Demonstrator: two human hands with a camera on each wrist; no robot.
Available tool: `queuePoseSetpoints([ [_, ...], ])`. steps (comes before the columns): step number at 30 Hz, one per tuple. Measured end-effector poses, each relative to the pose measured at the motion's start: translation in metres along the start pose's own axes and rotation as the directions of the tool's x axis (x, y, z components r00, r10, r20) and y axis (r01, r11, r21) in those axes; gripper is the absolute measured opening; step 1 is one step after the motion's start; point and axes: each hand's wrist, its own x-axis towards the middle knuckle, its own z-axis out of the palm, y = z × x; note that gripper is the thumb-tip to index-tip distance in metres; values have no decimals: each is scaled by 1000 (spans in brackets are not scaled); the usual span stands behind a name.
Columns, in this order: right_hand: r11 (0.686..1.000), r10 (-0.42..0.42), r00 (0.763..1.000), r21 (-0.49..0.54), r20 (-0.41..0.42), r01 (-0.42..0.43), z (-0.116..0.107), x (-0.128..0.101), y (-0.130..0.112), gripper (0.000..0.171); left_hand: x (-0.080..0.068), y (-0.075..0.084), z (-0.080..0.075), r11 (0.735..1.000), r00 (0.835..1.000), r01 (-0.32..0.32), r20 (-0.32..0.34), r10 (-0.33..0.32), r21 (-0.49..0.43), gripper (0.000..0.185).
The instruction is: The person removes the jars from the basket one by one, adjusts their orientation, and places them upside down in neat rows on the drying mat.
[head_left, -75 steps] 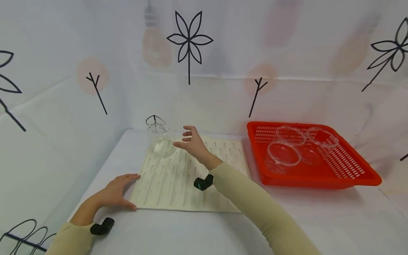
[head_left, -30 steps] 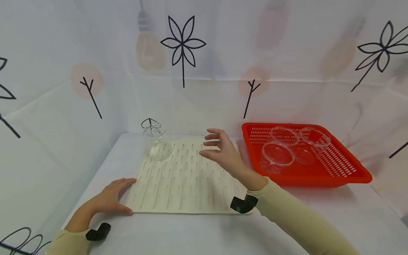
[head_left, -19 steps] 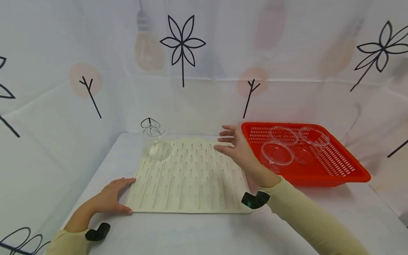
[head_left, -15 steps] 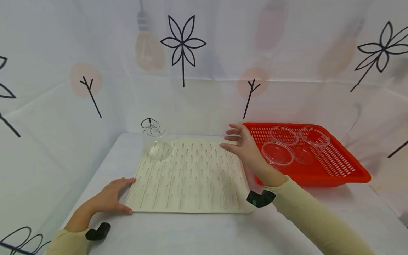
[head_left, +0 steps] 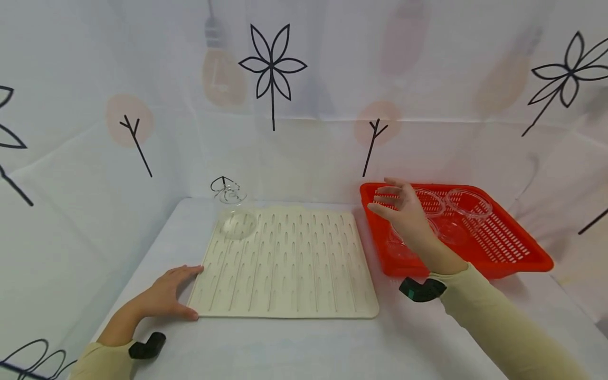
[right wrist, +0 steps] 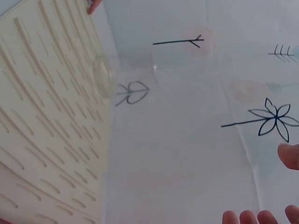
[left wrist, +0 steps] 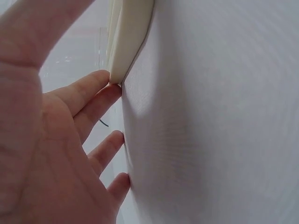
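A cream ridged mat, which looks like a drying mat point(head_left: 290, 269), lies flat on the table. My left hand point(head_left: 161, 295) touches the mat's left edge with thumb and fingertips spread; the left wrist view shows fingertips at the mat's edge point(left wrist: 133, 37). On the mat's back left corner stands a clear cup point(head_left: 237, 224), hard to make out. My right hand point(head_left: 408, 219) hovers at the left side of a red plastic basket point(head_left: 475, 269), fingers loosely bent, holding nothing. In the basket are several clear cups, one point(head_left: 469, 203) at the back right; the nearest is partly hidden behind my right hand.
A white cloth point(head_left: 285, 348) covers the table. Behind and to the left rises a white printed curtain point(head_left: 313, 158) with flower and twig drawings. The basket stands right of the mat, a narrow gap between them.
My right hand has moved right, from beside the clear cup on the mat, across the mat to the basket. The cup stays where it stood, and my left hand stays at the mat's edge.
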Motion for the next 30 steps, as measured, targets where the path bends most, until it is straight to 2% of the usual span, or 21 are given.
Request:
queuePoseSetpoints([
  [9,998,41,998,-36,-53,-43,-31,0,9,75,0,1,-1,1000,1000,8,10,-8,-1,100],
  [19,998,62,995,27,-74,-60,-59,7,20,75,1,0,-1,999,999,33,22,-34,22,101],
  [23,996,92,991,21,-101,-90,-70,9,23,75,1,0,-1,999,999,35,21,-35,17,101],
  [26,994,106,986,-20,-128,-109,-80,10,27,75,1,0,-1,1000,999,31,20,-31,-1,100],
  [30,986,151,974,-46,-166,-161,-96,12,36,82,0,-1,-1,999,999,26,20,-26,-22,100],
])
